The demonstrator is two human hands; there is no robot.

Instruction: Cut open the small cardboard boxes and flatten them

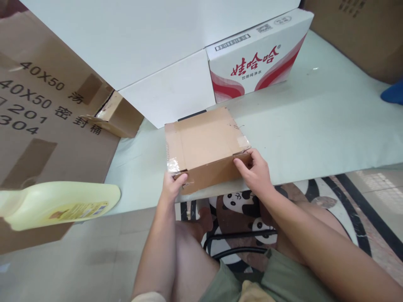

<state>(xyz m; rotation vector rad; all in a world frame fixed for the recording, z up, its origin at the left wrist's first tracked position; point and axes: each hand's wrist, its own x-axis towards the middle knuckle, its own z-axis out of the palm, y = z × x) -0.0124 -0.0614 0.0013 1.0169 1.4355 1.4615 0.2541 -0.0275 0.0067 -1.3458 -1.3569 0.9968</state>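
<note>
A brown cardboard box [208, 140] lies at the near edge of the table, its top flaps closed and clear tape on its corners. My left hand [173, 184] grips the box's near left corner, thumb on the front face and fingers hidden around the side. At the near right corner, my right hand [256, 170] holds the box with its thumb against the front face. The fingers of that hand wrap round the side. A thin dark flat object [192, 115] shows just behind the box.
A white panel or carton [170, 90] stands behind the box, beside a white-and-red carton [258, 67]. Large brown cartons stand at the left [47, 117] and far right [362, 33]. A pale yellow bottle [72, 203] lies at the left edge. A blue object [393, 93] shows at right.
</note>
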